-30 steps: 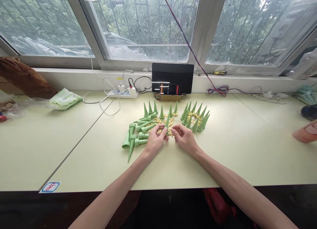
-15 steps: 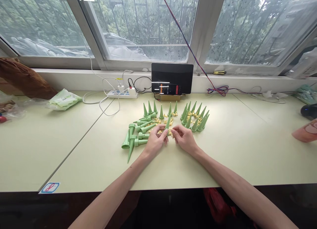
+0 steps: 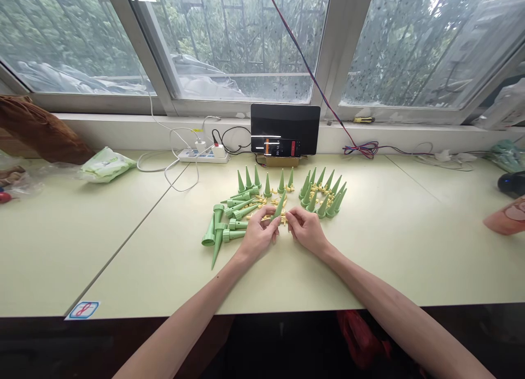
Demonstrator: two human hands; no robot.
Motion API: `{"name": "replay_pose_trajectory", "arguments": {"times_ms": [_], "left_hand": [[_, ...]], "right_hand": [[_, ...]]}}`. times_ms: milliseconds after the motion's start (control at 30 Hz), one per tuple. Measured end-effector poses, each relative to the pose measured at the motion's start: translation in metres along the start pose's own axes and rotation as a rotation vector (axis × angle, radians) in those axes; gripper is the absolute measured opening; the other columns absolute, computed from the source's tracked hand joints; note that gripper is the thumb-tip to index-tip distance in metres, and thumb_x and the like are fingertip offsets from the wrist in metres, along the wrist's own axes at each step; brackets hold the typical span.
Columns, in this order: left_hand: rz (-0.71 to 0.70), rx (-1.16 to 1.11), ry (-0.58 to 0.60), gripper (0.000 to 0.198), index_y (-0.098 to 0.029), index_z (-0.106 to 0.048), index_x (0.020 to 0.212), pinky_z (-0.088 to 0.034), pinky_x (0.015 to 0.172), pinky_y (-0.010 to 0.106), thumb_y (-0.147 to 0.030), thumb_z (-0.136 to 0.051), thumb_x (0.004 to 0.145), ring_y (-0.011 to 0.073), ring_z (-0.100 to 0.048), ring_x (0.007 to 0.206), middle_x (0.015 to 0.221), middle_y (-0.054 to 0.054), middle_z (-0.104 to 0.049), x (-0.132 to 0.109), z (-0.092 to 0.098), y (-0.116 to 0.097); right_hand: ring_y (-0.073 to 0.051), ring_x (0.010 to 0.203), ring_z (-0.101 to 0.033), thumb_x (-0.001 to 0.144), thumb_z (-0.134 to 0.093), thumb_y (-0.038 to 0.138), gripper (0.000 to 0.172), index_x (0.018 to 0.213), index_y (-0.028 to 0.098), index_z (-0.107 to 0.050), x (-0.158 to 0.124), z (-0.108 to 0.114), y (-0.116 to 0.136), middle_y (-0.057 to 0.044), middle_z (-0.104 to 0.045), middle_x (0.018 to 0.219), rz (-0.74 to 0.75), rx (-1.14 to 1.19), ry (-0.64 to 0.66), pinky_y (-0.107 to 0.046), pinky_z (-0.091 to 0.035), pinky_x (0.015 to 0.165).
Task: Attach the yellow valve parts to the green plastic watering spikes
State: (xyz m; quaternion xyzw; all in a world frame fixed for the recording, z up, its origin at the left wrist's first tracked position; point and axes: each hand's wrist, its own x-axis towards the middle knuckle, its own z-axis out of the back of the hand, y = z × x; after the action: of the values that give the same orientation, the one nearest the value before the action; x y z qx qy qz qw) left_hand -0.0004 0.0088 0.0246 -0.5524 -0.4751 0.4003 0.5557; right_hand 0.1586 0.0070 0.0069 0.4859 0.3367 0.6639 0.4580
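My left hand (image 3: 259,229) is closed around a green plastic watering spike (image 3: 280,204), its tip pointing up and leaning slightly right. Just to the right, my right hand (image 3: 307,229) is pinched near the spike's lower end. Whatever its fingertips grip is too small to make out. Small yellow plastic pieces (image 3: 284,219) lie behind and between the hands. Several more green spikes (image 3: 219,238) lie in a loose pile left of my left hand. Other spikes (image 3: 322,208) stand upright in a ring behind my right hand, with yellow pieces among them.
At the back, a phone (image 3: 283,147) leans against a black tablet (image 3: 285,119). A white power strip (image 3: 205,154) with cables and a green-white packet (image 3: 107,164) are to the left. Tangled wires (image 3: 363,149) and a pink object (image 3: 506,217) are on the right.
The spike in my left hand has tilted a little more to the right and sits slightly lower. My right fingertips have shifted a touch. The other spikes have stayed put.
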Motion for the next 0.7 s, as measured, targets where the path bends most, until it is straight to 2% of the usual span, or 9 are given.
{"name": "replay_pose_trajectory", "arguments": {"times_ms": [267, 500, 700], "left_hand": [[-0.037, 0.048, 0.028, 0.029, -0.020, -0.058, 0.094, -0.042, 0.041, 0.020, -0.042, -0.070, 0.081, 0.0086, -0.053, 0.049, 0.076, -0.001, -0.059, -0.0006, 0.0003, 0.0011], [-0.040, 0.072, 0.030, 0.027, -0.020, -0.060, 0.097, -0.042, 0.042, 0.021, -0.042, -0.069, 0.083, 0.0099, -0.054, 0.051, 0.077, 0.000, -0.060, -0.0016, 0.0003, 0.0025], [-0.007, 0.028, -0.049, 0.029, -0.020, -0.060, 0.095, -0.039, 0.039, 0.021, -0.042, -0.071, 0.080, 0.0080, -0.050, 0.047, 0.078, 0.000, -0.061, -0.0008, -0.0017, 0.0012]], "right_hand": [[-0.012, 0.040, -0.047, 0.096, -0.050, 0.051, 0.032, 0.088, 0.021, -0.057, -0.0002, 0.0005, 0.0000, 0.003, -0.055, 0.054, -0.023, -0.002, -0.007, -0.025, -0.038, 0.042], [-0.013, 0.043, -0.048, 0.095, -0.051, 0.049, 0.030, 0.093, 0.020, -0.056, 0.0011, -0.0003, 0.0009, 0.005, -0.053, 0.050, -0.024, 0.004, -0.030, -0.025, -0.039, 0.046], [-0.014, 0.052, -0.055, 0.094, -0.053, 0.047, 0.030, 0.101, 0.018, -0.058, 0.0020, 0.0004, 0.0035, 0.000, -0.061, 0.067, 0.013, -0.036, -0.020, -0.026, -0.045, 0.050]]}}
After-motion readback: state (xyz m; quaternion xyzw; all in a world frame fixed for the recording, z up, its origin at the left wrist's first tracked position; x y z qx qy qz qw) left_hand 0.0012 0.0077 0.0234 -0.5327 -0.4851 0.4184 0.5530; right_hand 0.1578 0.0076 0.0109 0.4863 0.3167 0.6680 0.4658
